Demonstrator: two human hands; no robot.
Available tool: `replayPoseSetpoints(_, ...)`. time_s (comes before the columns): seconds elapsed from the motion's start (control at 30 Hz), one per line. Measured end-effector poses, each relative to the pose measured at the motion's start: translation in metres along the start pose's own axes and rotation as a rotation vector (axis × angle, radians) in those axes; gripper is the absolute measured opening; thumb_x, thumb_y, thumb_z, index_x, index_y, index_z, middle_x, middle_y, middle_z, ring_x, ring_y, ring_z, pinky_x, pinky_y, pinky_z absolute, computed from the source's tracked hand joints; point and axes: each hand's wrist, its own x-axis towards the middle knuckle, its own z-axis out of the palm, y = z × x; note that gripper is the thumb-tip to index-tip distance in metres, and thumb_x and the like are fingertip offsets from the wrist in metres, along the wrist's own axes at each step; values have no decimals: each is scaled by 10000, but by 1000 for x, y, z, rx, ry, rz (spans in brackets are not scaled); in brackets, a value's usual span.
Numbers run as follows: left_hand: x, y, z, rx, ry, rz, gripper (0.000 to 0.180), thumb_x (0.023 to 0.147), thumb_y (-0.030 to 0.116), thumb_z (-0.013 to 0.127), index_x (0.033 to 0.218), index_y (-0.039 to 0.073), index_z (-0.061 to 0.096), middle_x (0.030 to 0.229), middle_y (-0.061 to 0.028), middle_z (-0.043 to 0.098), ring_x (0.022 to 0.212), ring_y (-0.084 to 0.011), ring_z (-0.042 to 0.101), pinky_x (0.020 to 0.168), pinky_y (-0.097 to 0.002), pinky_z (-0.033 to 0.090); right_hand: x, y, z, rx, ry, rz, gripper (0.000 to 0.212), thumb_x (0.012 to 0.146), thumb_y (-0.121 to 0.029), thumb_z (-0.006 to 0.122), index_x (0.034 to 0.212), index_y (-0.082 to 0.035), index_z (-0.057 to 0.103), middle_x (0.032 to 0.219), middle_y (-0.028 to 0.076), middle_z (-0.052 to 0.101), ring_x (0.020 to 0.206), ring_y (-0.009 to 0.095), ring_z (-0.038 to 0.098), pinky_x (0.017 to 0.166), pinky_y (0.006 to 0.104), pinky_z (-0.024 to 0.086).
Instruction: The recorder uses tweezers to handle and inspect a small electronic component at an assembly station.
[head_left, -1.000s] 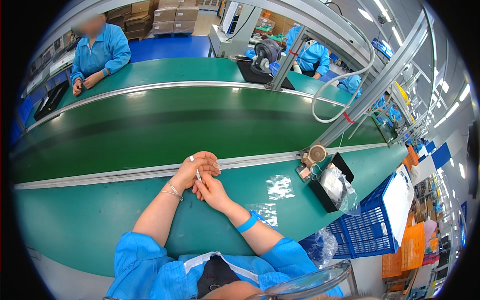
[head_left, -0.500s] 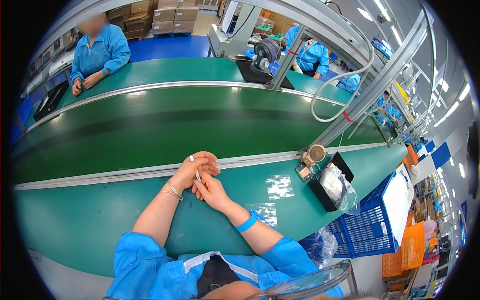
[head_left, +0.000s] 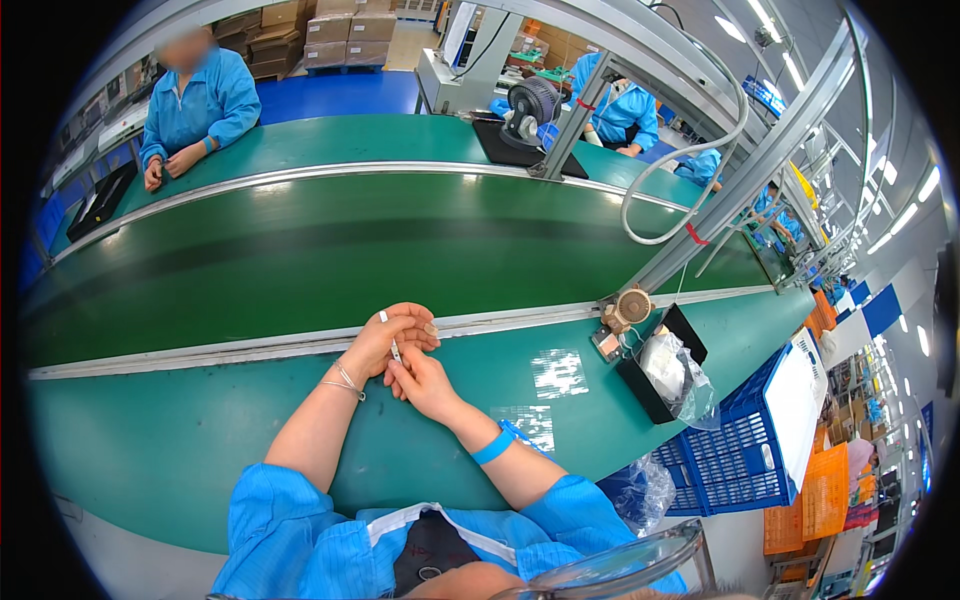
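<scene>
My left hand (head_left: pixel 380 340) is at the near rail of the green belt, its fingers loosely curled and a white band round one finger. A small pale spot shows at its fingertips, too small to name. My right hand (head_left: pixel 427 388) touches it from below, fingers bent in and pressed together. A narrow white strip (head_left: pixel 396 351) shows between the hands; whether it is held or wrapped round a finger I cannot tell. Both hands are closed, and whatever lies inside them is hidden.
To my right on the green table (head_left: pixel 200 430) are clear sheets (head_left: pixel 559 373), a small brown fan (head_left: pixel 632 306) and a black box (head_left: pixel 640 388) with plastic bags. A blue crate (head_left: pixel 735 455) stands beside the table. Across the belt (head_left: pixel 300 255), a person (head_left: pixel 200 100) rests both hands on the far table.
</scene>
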Motion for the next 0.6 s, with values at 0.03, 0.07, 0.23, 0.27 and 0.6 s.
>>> replayPoseSetpoints(0.03,0,0,0,0,0,0,163,888,105,462,952,-7,561,861,-144,622,803,-272,637,709,-347,534,0,0,0,0,-1,-2,94,922,-86,434,844,-38,459,718,32,584,557,74,528,487,210,426)
replayPoseSetpoints(0.07,0,0,0,-4,-4,-2,163,889,99,454,956,-6,559,861,-144,622,800,-273,638,707,-348,535,0,1,0,0,-1,-2,94,922,-86,434,844,-38,459,718,32,584,557,74,528,487,210,426)
replayPoseSetpoints(0.23,0,1,1,-15,-4,-5,167,894,87,435,969,-4,552,861,-145,623,791,-273,640,701,-349,537,0,1,0,-4,1,-9,84,922,-85,431,861,-39,468,720,30,583,560,74,530,489,209,429)
replayPoseSetpoints(0.27,1,0,1,-15,-6,-4,167,894,85,434,973,-4,550,861,-145,623,789,-274,640,698,-350,537,0,2,0,-4,1,-9,84,922,-85,431,861,-39,468,720,30,583,560,74,530,489,209,429)
replayPoseSetpoints(0.6,-1,3,4,-16,3,-9,165,893,92,441,971,-6,549,855,-146,622,783,-274,638,697,-353,537,0,4,-1,-3,2,-11,91,923,-98,439,866,-36,471,721,31,588,556,76,532,483,211,427)
